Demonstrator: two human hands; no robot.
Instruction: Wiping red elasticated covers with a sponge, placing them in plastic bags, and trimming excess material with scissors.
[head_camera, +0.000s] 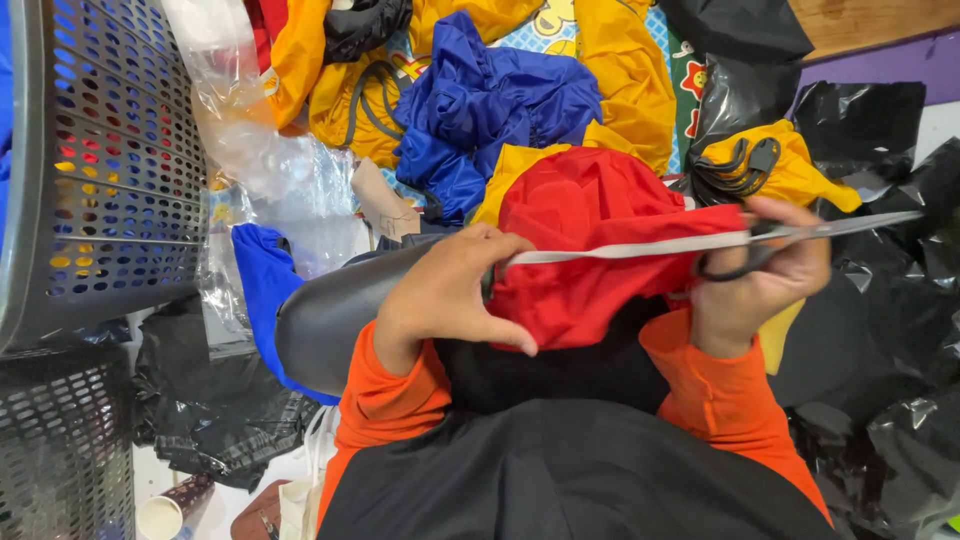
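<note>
Scissors (800, 238) lie crosswise, tips rightward, right hand (760, 280) fingers seemingly through handles; left hand (450, 290) pinches white strip (620, 247)

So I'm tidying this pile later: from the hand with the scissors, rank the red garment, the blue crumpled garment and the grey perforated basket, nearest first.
From the right hand in the head view:
1. Red garment, right beside it, towards the middle.
2. Blue crumpled garment, farther up the pile.
3. Grey perforated basket, at the far left edge.

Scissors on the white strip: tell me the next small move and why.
Probably close the black-handled steel scissors on the white strip: the right hand holds them along it, while the left hand pulls it taut over the red fabric garment.
</note>
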